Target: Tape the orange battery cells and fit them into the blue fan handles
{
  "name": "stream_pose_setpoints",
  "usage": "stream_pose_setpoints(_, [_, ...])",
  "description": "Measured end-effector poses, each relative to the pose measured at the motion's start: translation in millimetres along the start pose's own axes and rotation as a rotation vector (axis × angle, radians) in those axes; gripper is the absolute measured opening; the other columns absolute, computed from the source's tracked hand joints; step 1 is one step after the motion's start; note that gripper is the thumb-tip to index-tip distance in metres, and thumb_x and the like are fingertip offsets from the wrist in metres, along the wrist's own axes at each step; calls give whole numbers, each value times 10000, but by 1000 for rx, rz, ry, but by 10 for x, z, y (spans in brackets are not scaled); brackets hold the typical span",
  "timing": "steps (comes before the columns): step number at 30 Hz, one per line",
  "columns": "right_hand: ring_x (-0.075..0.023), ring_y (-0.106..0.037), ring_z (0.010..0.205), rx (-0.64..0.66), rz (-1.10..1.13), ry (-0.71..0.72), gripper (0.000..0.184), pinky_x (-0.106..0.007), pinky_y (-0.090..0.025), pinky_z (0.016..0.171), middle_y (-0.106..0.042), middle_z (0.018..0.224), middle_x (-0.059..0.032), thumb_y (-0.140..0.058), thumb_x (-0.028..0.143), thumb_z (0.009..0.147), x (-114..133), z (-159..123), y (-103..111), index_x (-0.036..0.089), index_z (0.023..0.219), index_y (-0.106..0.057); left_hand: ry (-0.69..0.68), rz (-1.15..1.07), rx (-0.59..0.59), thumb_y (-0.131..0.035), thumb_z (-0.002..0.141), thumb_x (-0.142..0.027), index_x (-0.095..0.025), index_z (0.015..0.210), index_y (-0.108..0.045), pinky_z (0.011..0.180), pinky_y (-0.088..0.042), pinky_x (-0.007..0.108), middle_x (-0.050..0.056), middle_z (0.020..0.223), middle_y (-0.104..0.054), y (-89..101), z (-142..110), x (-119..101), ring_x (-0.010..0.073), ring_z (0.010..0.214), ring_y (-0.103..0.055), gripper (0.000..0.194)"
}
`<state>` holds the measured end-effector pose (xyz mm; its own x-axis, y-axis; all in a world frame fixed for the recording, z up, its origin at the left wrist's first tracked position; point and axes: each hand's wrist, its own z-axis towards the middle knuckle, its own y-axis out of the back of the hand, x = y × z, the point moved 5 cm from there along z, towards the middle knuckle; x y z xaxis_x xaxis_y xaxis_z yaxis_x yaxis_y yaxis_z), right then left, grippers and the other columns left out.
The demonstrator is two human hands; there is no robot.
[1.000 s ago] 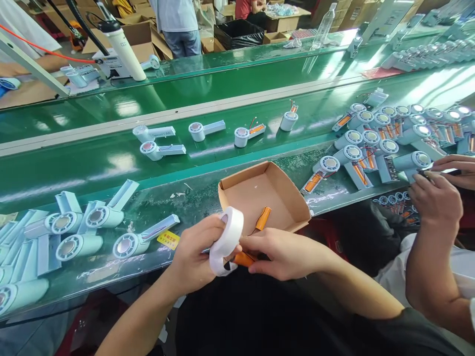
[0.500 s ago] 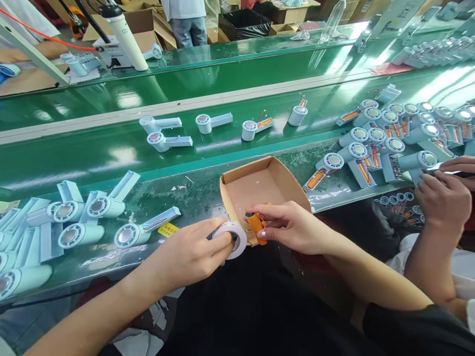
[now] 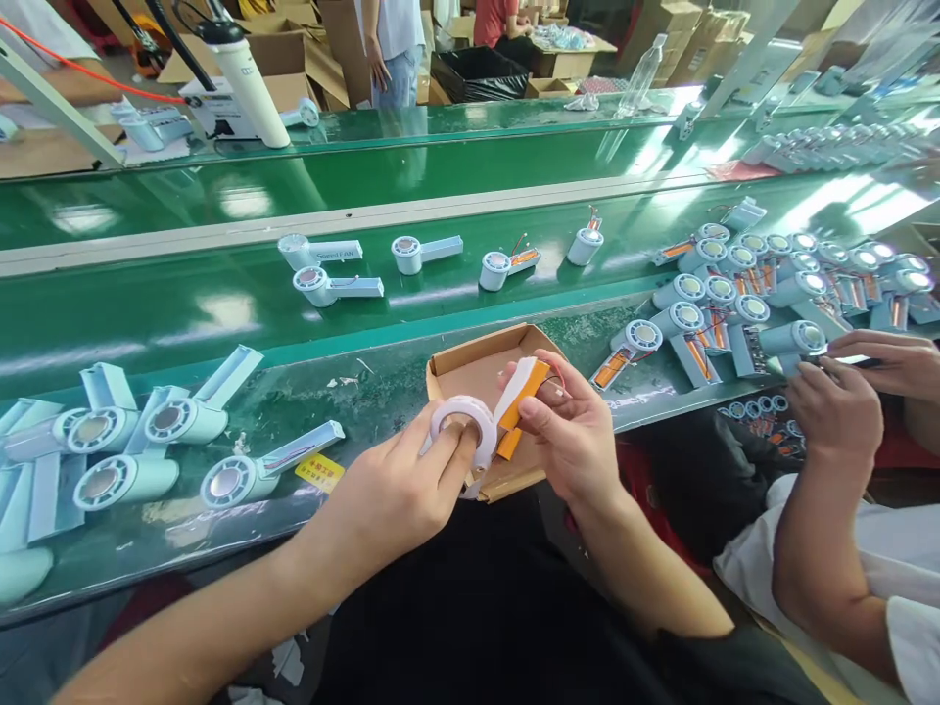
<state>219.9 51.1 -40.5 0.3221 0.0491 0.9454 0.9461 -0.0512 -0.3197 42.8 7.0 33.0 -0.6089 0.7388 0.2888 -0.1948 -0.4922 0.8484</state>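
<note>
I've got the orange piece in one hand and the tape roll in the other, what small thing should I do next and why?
I'd probably smooth the white strip down with your right thumb: it lies along one side of the orange piece in your right hand, while your left hand holds the tape roll.

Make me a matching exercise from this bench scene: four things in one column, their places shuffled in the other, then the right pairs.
1. white tape roll
2. orange cell with a white strip
3. yellow label
4. clear bottle

A. on the far ledge, beyond the green belt
B. in the right hand
C. on the near bench, by a pale blue fan body
D. in the left hand

Right pairs: 1-D, 2-B, 3-C, 4-A
</note>
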Motion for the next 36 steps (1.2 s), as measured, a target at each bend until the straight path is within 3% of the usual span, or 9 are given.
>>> stream_pose_setpoints(6, [-323,-661,1373,-228,-18,197,726,-536,-598,1090,-695,1421,-127,-780,527,898,-124,-169,-214,359,1525,-455,155,0,-28,-581,975,-69,-91,1077,-736,513,-457,318,102,899,-776,-91,55,-231,179,624,-636,187])
stream_pose_setpoints(9, [-309,-714,1275,-228,-80,322,620,-510,-631,1035,-729,1343,-102,-817,461,882,140,68,-14,349,1432,-553,117,-133,-30,-577,1002,-116,-123,1033,-743,532,-430,315,76,832,-750,-162,-90,-243,167,608,-612,169])
stream_pose_setpoints(13, [-225,-663,1349,-422,-55,705,411,-350,-617,1016,-662,1454,-36,-724,371,975,721,371,556,366,1374,-625,359,-181,316,-543,1026,-193,-212,1025,-778,582,-455,297,61,861,-786,-463,-610,354,210,704,-709,235])
stream_pose_setpoints(17, [-241,-717,1276,-327,-65,551,466,-371,-654,943,-727,1371,-19,-829,314,894,632,431,699,414,1312,-648,652,-295,660,-579,1008,-459,-315,1158,-817,692,-524,302,24,1175,-830,-750,-884,1161,273,975,-782,316])
stream_pose_setpoints(21, [-272,-777,1156,-186,-35,345,464,-460,-675,927,-797,1221,-49,-876,345,851,320,446,569,367,1257,-653,756,-404,531,-428,1058,-527,-299,1071,-835,853,-554,321,10,1122,-835,-1075,-233,1712,252,1020,-756,467])
stream_pose_setpoints(24, [-292,-780,1154,-165,-61,319,494,-500,-671,942,-796,1242,-75,-863,394,866,300,514,506,357,1301,-632,694,-266,395,-444,1066,-448,-227,1434,-671,1098,-503,402,88,1447,-703,-1503,556,2032,298,1331,-611,486])
stream_pose_setpoints(28, [-321,-772,1174,-134,-116,312,532,-560,-652,973,-794,1275,-89,-863,419,866,405,536,553,358,1338,-625,568,-123,646,-483,1044,-347,-218,1513,-596,1133,-491,552,153,1625,-522,-2149,1265,2306,402,1465,-448,499])
stream_pose_setpoints(32, [-319,-785,1136,-145,-155,294,495,-531,-667,928,-815,1220,-62,-893,383,838,597,534,770,370,1272,-657,420,-158,756,-580,934,-186,-200,1277,-753,1030,-563,455,169,1379,-678,-2327,1389,2382,347,1283,-584,384])
stream_pose_setpoints(36, [-283,-788,1102,-81,-214,334,504,-455,-680,872,-821,1172,-49,-914,375,794,844,910,711,336,1234,-673,242,-217,785,-624,874,-133,-272,1242,-760,989,-586,404,118,1420,-660,-2260,1206,2270,323,1325,-539,417])
